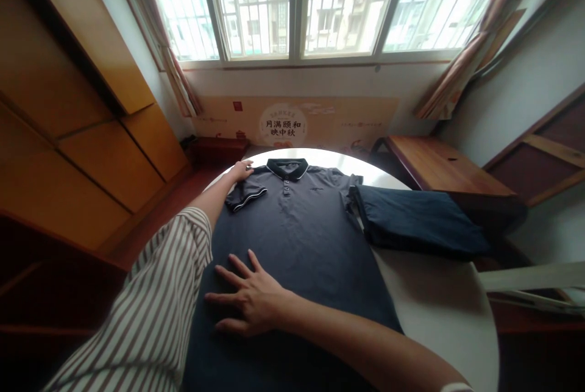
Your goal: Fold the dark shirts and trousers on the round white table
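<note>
A dark grey-blue polo shirt (297,233) lies spread front side up on a round white table (439,313), its collar towards the window. The sleeve on the left, edged with white piping, lies bent in over the body. My left hand (242,170) is at the shirt's left shoulder, touching the cloth near that sleeve, its visible fingers slightly apart. Palm down, my right hand (256,297) rests on the lower left of the shirt with its fingers spread wide. Neither hand grips anything that I can see.
Folded dark blue cloth (415,221) lies on the table's right side, against the shirt's right sleeve. A wooden desk (452,166) stands at the back right. Wooden cabinets (91,154) line the left, and a barred window (297,8) with curtains is ahead.
</note>
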Tool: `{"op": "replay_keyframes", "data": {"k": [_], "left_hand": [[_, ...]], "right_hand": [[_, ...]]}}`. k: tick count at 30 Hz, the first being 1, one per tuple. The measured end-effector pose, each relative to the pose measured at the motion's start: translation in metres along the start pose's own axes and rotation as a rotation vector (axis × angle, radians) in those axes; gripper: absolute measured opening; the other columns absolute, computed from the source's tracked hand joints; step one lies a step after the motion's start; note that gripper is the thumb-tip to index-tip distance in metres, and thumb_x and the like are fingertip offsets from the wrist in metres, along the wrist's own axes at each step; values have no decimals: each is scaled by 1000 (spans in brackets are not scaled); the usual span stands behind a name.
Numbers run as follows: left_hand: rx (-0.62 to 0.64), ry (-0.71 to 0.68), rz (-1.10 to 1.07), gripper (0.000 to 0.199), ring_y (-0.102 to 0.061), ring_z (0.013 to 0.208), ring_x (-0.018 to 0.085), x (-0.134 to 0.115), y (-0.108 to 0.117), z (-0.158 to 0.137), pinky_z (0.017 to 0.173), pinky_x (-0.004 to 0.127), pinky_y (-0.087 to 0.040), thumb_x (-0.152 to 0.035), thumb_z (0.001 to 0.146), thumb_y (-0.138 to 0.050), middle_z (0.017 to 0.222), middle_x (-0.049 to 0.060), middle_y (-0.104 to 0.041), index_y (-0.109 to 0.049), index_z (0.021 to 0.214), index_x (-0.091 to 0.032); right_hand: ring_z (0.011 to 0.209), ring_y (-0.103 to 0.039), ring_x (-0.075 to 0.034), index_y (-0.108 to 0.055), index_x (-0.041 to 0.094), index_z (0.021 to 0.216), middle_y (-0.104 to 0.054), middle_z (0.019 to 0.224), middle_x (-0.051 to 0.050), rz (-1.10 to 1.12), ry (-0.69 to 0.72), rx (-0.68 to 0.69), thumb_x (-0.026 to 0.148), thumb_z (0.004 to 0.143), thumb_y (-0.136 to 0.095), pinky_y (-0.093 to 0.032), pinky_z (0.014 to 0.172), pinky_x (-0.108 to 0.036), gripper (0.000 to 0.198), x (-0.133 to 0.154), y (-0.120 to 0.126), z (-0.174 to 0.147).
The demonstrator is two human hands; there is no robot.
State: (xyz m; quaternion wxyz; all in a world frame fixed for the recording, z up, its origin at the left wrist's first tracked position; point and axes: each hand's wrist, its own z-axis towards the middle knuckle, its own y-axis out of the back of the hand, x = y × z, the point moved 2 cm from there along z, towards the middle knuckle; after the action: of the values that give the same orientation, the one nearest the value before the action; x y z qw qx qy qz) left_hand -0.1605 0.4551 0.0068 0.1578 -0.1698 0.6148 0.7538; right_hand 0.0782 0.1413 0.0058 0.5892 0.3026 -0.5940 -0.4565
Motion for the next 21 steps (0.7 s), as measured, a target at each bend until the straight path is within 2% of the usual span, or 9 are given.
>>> {"op": "replay_keyframes", "data": {"k": [4, 8, 13, 16, 21], "left_hand": [[-2, 51, -9, 20, -66, 101, 26, 14, -4, 16, 103, 33, -43, -34, 75, -71, 90, 9, -72, -77, 85, -17], [-28, 110, -53, 20, -65, 100, 27, 23, -5, 25, 93, 30, -48, -35, 73, -72, 87, 11, -72, -75, 73, -16], [12, 158, -155, 30, -67, 81, 23, 32, -2, 27, 79, 28, -51, -42, 62, -82, 76, 8, -72, -75, 72, -14], [22, 189, -214, 38, -67, 75, 21, 36, 0, 26, 72, 26, -51, -44, 57, -85, 73, 8, -72, -76, 75, -12], [-73, 275, -245, 46, -67, 80, 21, 45, -2, 24, 72, 26, -51, -46, 67, -78, 83, 12, -74, -75, 92, -8]], "right_hand": [[151, -9, -37, -42, 35, 149, -21, 164, -6, 32, 8, -6, 65, 97, -38, -6, 116, -69, 61, -2, 1, 1], [151, -8, -37, -43, 35, 149, -21, 165, -7, 34, 7, -21, 64, 97, -37, -6, 116, -69, 60, -2, -1, 1], [151, -9, -37, -42, 35, 149, -22, 164, -7, 26, 7, -27, 64, 97, -39, -7, 116, -69, 60, -2, -2, 0], [151, -10, -38, -43, 34, 149, -22, 164, -7, 26, 8, -28, 64, 97, -40, -8, 116, -69, 60, -2, -1, 0], [151, -10, -38, -43, 34, 149, -22, 164, -8, 28, 14, -31, 63, 97, -39, -7, 115, -70, 60, -3, -1, 1]]}}
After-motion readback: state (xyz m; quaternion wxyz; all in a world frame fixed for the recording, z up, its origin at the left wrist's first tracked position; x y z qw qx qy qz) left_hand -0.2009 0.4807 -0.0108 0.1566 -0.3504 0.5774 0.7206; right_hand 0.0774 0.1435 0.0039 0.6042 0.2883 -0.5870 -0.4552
